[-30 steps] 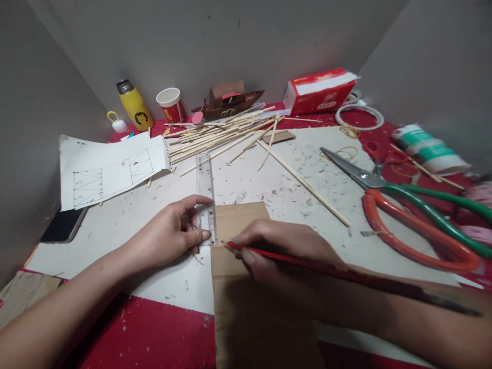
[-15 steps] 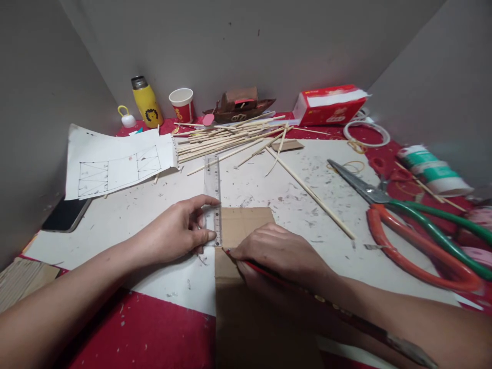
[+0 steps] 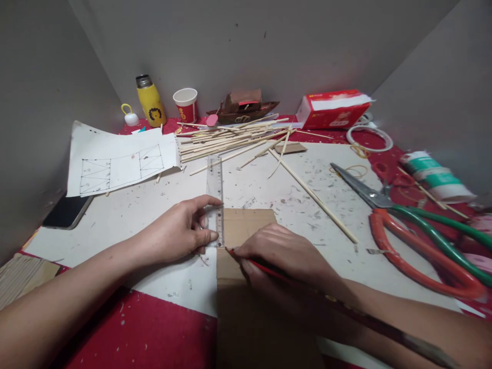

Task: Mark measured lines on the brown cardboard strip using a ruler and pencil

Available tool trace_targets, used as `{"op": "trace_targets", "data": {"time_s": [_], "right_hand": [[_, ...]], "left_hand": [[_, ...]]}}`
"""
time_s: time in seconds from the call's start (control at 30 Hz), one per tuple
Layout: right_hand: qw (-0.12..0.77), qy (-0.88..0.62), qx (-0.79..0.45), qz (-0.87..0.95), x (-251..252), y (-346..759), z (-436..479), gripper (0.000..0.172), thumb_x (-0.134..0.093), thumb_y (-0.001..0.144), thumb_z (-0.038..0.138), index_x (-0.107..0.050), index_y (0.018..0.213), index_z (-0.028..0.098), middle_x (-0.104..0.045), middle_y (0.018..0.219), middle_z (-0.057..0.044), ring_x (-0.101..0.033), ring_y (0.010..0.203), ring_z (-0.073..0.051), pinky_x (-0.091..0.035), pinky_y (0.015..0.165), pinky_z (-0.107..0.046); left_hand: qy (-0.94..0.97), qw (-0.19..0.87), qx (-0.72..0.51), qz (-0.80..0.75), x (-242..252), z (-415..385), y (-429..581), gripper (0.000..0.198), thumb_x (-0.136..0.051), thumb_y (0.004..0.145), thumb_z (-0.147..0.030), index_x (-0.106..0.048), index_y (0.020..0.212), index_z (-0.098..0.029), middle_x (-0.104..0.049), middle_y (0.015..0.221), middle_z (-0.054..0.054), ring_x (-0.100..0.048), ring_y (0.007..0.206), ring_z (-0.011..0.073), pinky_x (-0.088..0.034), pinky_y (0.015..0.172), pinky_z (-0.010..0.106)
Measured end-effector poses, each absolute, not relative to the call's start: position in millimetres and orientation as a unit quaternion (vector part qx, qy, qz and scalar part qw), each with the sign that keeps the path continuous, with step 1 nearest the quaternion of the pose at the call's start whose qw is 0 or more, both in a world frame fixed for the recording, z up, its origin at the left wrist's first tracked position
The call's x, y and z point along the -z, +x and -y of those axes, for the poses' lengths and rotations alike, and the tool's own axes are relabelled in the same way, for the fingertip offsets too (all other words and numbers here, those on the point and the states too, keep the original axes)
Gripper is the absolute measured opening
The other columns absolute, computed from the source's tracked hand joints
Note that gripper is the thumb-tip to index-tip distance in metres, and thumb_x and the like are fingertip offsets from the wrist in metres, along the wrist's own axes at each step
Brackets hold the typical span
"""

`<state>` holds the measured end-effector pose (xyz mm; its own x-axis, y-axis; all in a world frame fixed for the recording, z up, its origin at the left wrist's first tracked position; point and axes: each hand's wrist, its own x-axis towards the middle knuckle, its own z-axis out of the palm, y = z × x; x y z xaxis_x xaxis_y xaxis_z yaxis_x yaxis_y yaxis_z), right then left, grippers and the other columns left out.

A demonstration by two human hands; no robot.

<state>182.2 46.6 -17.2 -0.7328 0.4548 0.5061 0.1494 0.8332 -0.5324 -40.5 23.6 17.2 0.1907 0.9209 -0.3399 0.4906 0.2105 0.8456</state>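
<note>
The brown cardboard piece lies at lower centre of the frame, on a scuffed white sheet, its near end running off the bottom edge. Along its left edge lies a clear ruler, which points up the frame. The left hand pins the ruler's lower end, with thumb and fingertips pressed down on it. The right hand is closed around a red pencil, and the tip touches the cardboard just below the ruler's lower end. No drawn line shows on the cardboard, though a faint one could be lost at this sharpness, so the marking looks barely begun and the bare face is left to do. Further out, a loose heap of thin wooden sticks lies at upper centre. A paper with a pencilled grid drawing is at upper left, and a dark phone sits below it. Large shears with orange and green handles lie at right. A yellow flask, a paper cup, a small model boat and a red tissue box line the back wall
</note>
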Motion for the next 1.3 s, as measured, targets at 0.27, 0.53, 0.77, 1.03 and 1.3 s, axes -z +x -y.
{"op": "trace_targets", "data": {"time_s": [0.27,0.53,0.77,1.03,1.3], "right_hand": [[0.389,-0.39,-0.412,0.726,6,192,-46,0.008,-0.062,0.09,0.027,-0.062,0.082,0.024,-0.071,0.072,-0.002,-0.066,0.063,-0.016,-0.049,0.054,-0.027],[0.397,-0.372,-0.471,0.694,4,190,-51,0.019,-0.06,0.095,0.032,-0.064,0.079,0.023,-0.069,0.073,0.001,-0.058,0.057,-0.01,-0.046,0.054,-0.023],[0.38,-0.381,-0.453,0.71,2,188,-53,0.014,-0.061,0.092,0.028,-0.066,0.08,0.022,-0.068,0.07,0.0,-0.063,0.065,-0.014,-0.049,0.061,-0.025],[0.367,-0.385,-0.496,0.686,3,188,-47,0.008,-0.058,0.089,0.02,-0.066,0.088,0.021,-0.075,0.079,-0.004,-0.069,0.071,-0.018,-0.053,0.06,-0.028],[0.298,-0.314,-0.435,0.79,5,184,-44,0.013,-0.055,0.088,0.015,-0.067,0.085,0.02,-0.071,0.071,0.001,-0.064,0.06,-0.011,-0.048,0.055,-0.022]], "left_hand": [[0.579,0.51,-0.225,-0.596,-15,-24,-41,0.052,-0.064,0.086,-0.017,-0.05,0.136,-0.018,-0.052,0.066,-0.008,-0.057,0.055,0.0102,-0.046,0.052,0.021],[0.564,0.526,-0.225,-0.595,-17,-24,-40,0.052,-0.064,0.088,-0.019,-0.048,0.137,-0.019,-0.052,0.067,-0.008,-0.058,0.055,0.0102,-0.047,0.054,0.023],[0.552,0.54,-0.236,-0.59,-17,-24,-39,0.053,-0.064,0.088,-0.02,-0.046,0.138,-0.018,-0.051,0.068,-0.008,-0.057,0.054,0.0101,-0.047,0.053,0.023],[0.558,0.534,-0.226,-0.593,-18,-23,-40,0.054,-0.065,0.089,-0.021,-0.045,0.139,-0.018,-0.051,0.068,-0.008,-0.057,0.055,0.0102,-0.047,0.053,0.023],[0.565,0.524,-0.224,-0.597,-19,-23,-39,0.053,-0.063,0.087,-0.019,-0.047,0.137,-0.017,-0.051,0.068,-0.007,-0.057,0.055,0.0106,-0.048,0.055,0.024]]}}
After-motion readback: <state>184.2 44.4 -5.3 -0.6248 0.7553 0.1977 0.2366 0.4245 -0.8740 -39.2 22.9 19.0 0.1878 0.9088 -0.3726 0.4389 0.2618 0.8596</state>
